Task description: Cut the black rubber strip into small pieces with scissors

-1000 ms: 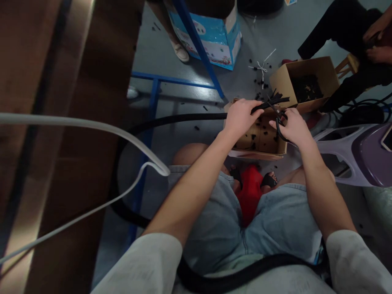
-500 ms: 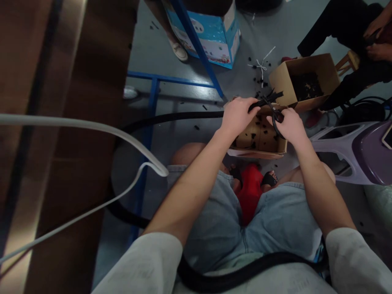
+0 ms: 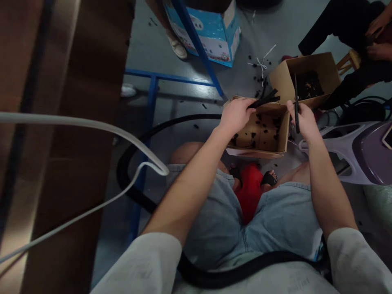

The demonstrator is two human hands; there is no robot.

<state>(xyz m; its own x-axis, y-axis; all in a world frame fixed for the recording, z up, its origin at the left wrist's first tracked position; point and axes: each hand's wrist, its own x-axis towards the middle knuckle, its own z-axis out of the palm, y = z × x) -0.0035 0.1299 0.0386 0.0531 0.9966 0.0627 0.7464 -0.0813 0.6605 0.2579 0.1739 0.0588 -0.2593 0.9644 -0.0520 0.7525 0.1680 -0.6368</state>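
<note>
My left hand [image 3: 238, 115] is closed round a bundle of black rubber-like strips [image 3: 267, 99], whose loose ends fan out to the right past my fingers. From that hand a long black length [image 3: 183, 117] curves away left, loops down and passes across my lap. Scissors [image 3: 296, 102] with dark blades and black handles are in my right hand [image 3: 304, 121], seen nearly edge-on and apart from the strips. Below both hands stands an open cardboard box [image 3: 260, 153] with small black scraps scattered on its bottom.
Beyond it is another cardboard box [image 3: 280, 77] holding dark scraps, near a seated person's legs [image 3: 318, 30]. A blue metal frame [image 3: 153, 94] and white cables [image 3: 122, 136] lie to the left. A purple plastic stool [image 3: 367, 153] stands right. Scraps and white string [image 3: 261, 64] litter the floor.
My right hand has moved right, taking the scissors away from the strips and turning them upright in view. The left hand keeps its hold; the black loop at the left has shifted.
</note>
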